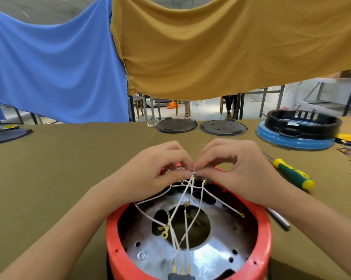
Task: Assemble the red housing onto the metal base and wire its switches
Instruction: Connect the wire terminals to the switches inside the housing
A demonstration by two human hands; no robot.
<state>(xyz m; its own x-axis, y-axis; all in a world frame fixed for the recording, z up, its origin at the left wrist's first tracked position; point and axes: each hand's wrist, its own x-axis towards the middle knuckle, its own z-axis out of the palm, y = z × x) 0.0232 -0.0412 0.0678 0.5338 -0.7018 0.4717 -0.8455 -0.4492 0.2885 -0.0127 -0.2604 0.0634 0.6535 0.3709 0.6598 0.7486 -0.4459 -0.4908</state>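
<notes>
Both hands' fingers pinch a wire terminal at the red housing's far rim; bench beyond lies open, screwdriver right.

— What does the person wear on the arms?
— Nothing: both forearms are bare to the frame's lower edge, with no sleeve in view.
— And the hands?
— The left hand and right hand are ungloved, without ring, watch or band. Short, unpainted fingernails show on the fingers.
</notes>
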